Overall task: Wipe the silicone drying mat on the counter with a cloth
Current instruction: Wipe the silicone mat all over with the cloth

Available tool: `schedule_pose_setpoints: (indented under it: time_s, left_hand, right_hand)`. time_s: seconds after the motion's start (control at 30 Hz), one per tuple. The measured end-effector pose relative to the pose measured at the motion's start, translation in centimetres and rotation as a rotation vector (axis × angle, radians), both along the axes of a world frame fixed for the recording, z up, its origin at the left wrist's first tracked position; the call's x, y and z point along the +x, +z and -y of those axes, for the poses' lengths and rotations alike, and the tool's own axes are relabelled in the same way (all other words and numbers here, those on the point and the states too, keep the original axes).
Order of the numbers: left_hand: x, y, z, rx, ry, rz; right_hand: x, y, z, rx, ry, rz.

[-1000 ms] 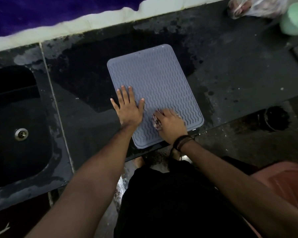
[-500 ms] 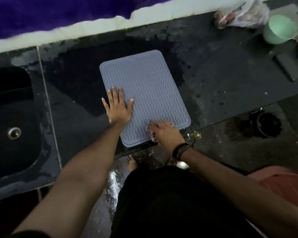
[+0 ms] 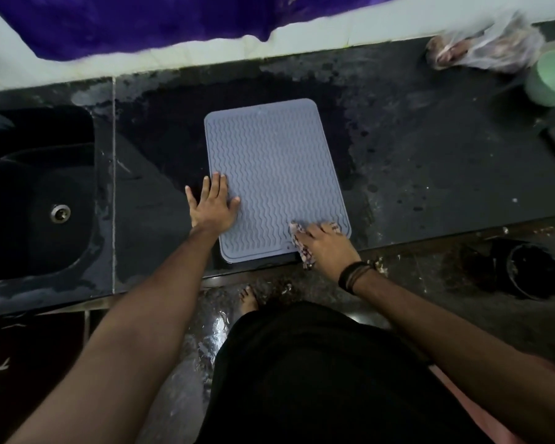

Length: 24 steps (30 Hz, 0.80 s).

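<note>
Right hand [image 3: 326,248] pressed the bunched cloth [image 3: 303,249] onto the mat [image 3: 274,174] at its near right corner. Left hand [image 3: 212,205] lay flat, fingers spread, steadying the opposite edge. Wiping judged underway; the expanse beyond the cloth likely remained.

Dim light overall. Dark stone counter [image 3: 430,161], wet and blotchy, with a black sink [image 3: 42,200] set in at left, its metal drain [image 3: 60,213] showing. Pale wall [image 3: 173,56] behind the counter, a purple cloth [image 3: 161,17] hanging over it. Floor [image 3: 414,283] below is dark, dirty, wet in patches, littered with scraps.
</note>
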<state>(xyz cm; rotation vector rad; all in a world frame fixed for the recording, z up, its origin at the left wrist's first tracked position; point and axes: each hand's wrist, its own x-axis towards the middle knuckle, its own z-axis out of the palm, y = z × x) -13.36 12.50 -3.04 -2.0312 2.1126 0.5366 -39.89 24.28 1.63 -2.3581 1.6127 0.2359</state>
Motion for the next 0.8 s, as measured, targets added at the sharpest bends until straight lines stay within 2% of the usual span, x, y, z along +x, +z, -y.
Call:
schedule_pose_setpoints:
  time_s: [0.1,0.2,0.33,0.43,0.53,0.8]
  left_hand:
    - [-0.9,0.7,-0.7,-0.043,0.056,-0.075]
    - [-2.1,1.0,-2.2,-0.118,0.057,-0.132]
    - [-5.1,1.4,-3.7,-0.116,-0.020,-0.153]
    - [-9.1,1.3,-4.1,-0.031,-0.144,-0.170]
    - [-11.8,0.7,-4.3,0.116,-0.116,-0.139]
    - [-12.2,0.3,-4.6,0.129,-0.069,-0.086]
  right_hand:
    - [-1.9,0.4,-0.2,0.041,-0.076,0.115]
    - [-4.1,1.1,1.0,0.005,-0.309,0.297]
    - [-6.0,1.8,4.8,-0.113,-0.442,0.265]
    - [-5.6,1.6,7.1,-0.065,-0.352,0.138]
    - [-4.9,0.8,7.0,-0.023,-0.197,-0.008]
    - [-7.1,0.6,-0.1,0.017,-0.103,0.003]
